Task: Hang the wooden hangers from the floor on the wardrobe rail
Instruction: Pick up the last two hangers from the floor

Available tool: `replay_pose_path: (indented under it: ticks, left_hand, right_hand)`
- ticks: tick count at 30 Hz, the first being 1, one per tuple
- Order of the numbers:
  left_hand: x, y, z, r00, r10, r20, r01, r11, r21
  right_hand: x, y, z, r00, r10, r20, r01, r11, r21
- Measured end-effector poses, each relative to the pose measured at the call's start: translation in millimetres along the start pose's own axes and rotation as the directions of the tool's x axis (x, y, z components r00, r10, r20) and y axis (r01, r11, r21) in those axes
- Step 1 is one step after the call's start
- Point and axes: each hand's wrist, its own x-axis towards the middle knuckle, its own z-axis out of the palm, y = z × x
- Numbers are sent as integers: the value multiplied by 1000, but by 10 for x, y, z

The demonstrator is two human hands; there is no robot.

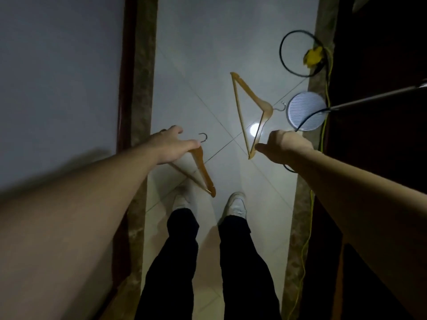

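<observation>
I look straight down at a pale tiled floor. My left hand [173, 146] grips a wooden hanger [203, 172] near its neck; its metal hook sticks out past my fingers and its arms point down toward my feet. My right hand [283, 146] pinches the near tip of a second, paler wooden hanger [242, 107], whose far end and steel hook stretch away over the tiles. Whether that hanger still touches the floor I cannot tell. No wardrobe rail is in sight.
A round ribbed lamp stand base [306, 110] with a slanted metal pole stands at the right. A black cable loop [298, 51], a yellow plug [313, 57] and a yellow cord [323, 135] run along the right skirting. My white shoes [236, 205] stand below. A wall rises at the left.
</observation>
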Motion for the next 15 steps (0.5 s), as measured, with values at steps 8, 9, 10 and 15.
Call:
replay_pose_path:
  ticks: [8, 9, 10, 15]
  left_hand:
    - [1962, -699, 913, 992, -63, 109, 46, 988, 150]
    - [2178, -792, 1021, 992, -66, 110, 46, 983, 175]
    - [2386, -881, 1129, 992, -68, 106, 46, 979, 199]
    - [3183, -1217, 1565, 994, -69, 85, 44, 963, 267]
  right_hand:
    - [1710, 29, 1465, 985, 165, -45, -163, 985, 57]
    - [1900, 36, 1606, 982, 180, -50, -176, 981, 77]
    - [2086, 50, 1745, 981, 189, -50, -183, 977, 106]
    - [2745, 51, 2356, 969, 213, -122, -178, 953, 245]
